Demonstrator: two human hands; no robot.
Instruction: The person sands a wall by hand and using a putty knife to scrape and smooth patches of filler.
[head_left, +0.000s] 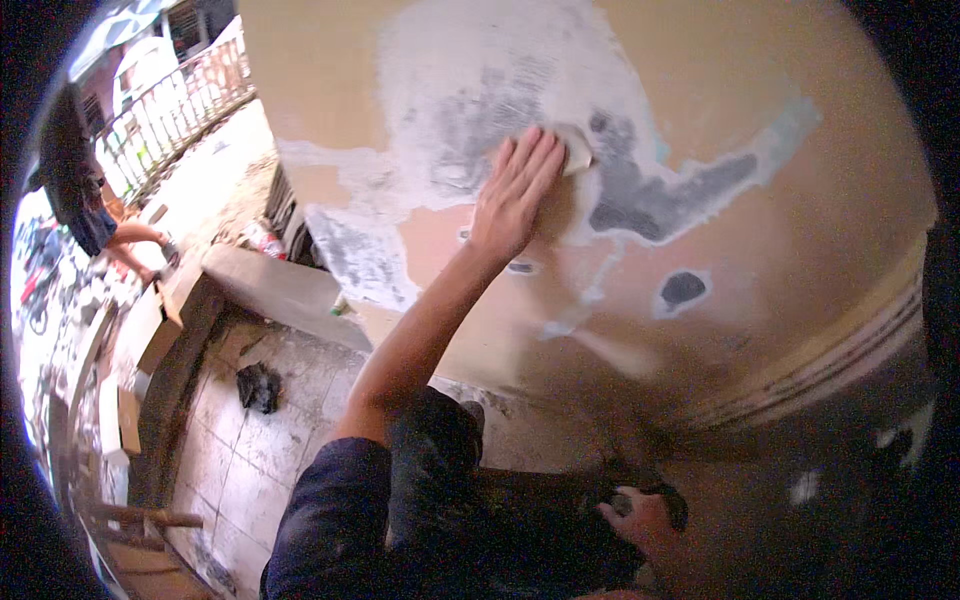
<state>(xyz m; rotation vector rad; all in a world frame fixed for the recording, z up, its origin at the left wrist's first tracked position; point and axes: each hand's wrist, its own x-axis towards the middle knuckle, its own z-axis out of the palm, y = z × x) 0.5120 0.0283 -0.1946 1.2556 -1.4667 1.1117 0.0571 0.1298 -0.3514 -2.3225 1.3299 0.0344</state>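
My left hand (517, 187) lies flat on a large tan painted panel (480, 330), its fingers together. Under the fingers is a folded beige sheet that looks like sandpaper (576, 152); one corner sticks out to the right. Around the hand the surface carries a broad patch of whitish filler (450, 60) and smeared dark grey areas (675, 191). Lower down, a small dark spot with a pale rim (682, 288) marks the panel. My right hand (641, 516) is low at the right, by my dark-clothed leg. Shadow hides whether it holds the dark thing beside it.
A tiled floor (247, 457) with a crumpled black plastic bag (259, 387) lies left. Beyond are a low concrete ledge (270, 289), open cardboard boxes (124, 416) and a wooden frame (150, 517). A person (82, 180) stands outside, near a railing (176, 97).
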